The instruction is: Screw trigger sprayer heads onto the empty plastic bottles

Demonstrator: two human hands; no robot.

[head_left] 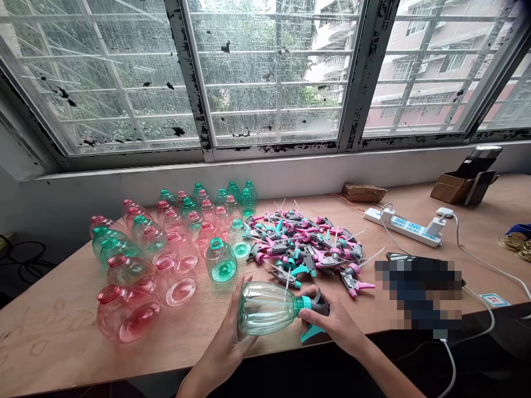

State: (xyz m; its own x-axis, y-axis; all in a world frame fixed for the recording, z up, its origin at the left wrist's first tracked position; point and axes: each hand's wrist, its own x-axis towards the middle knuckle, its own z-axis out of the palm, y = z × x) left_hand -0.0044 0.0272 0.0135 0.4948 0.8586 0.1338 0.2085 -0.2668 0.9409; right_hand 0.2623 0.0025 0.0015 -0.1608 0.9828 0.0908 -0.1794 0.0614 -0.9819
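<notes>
A clear green-tinted spray bottle [265,312] lies sideways in the air above the table's front edge. My left hand [232,331] is wrapped round its base end. At the neck, my right hand [338,326] grips a grey trigger spray head [318,305] with a teal collar and a teal trigger [311,333] pointing down. The head sits against the bottle's mouth; how tightly it is screwed on I cannot tell. Just beyond my hands is a heap of spray heads [307,237] in grey, pink and teal, with thin tubes sticking out.
On the left stand many pink bottles [176,284] and green bottles [222,260] without heads. To the right lie a power strip [402,225], white cables [477,251] and a dark phone [423,268], partly blurred. A cardboard box [450,188] stands at the back, near the windows.
</notes>
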